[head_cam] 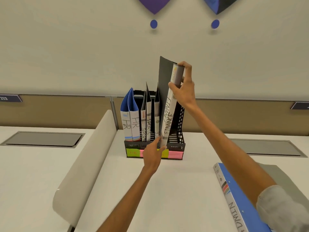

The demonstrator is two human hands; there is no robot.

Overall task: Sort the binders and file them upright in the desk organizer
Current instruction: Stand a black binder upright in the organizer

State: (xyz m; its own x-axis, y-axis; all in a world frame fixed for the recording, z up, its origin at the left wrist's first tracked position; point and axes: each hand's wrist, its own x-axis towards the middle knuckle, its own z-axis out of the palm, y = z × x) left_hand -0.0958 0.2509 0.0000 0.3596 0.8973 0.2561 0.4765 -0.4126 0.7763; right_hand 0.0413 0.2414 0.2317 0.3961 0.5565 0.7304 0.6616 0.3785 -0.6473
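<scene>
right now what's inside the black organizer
Upright in the black mesh desk organizer: two blue HR binders, two SPORTS binders, one partly hidden binder. The black FINANCE binder is going in. The rightmost slot shows nothing.

Right arm: reaching up and forward from the lower right, nearly straight, grey sleeve (282, 208) bunching near the elbow.
Right hand (185, 84): gripping at the top, thumb pressing on the near side, fingers (184, 64) hooking over the upper edge.
Left arm: stretching forward from the bottom centre, bare, angling slightly right.
Left hand (153, 154): sitting lower, back of the hand facing the camera, fingertips pointing up and forward, touching at the bottom end.
</scene>
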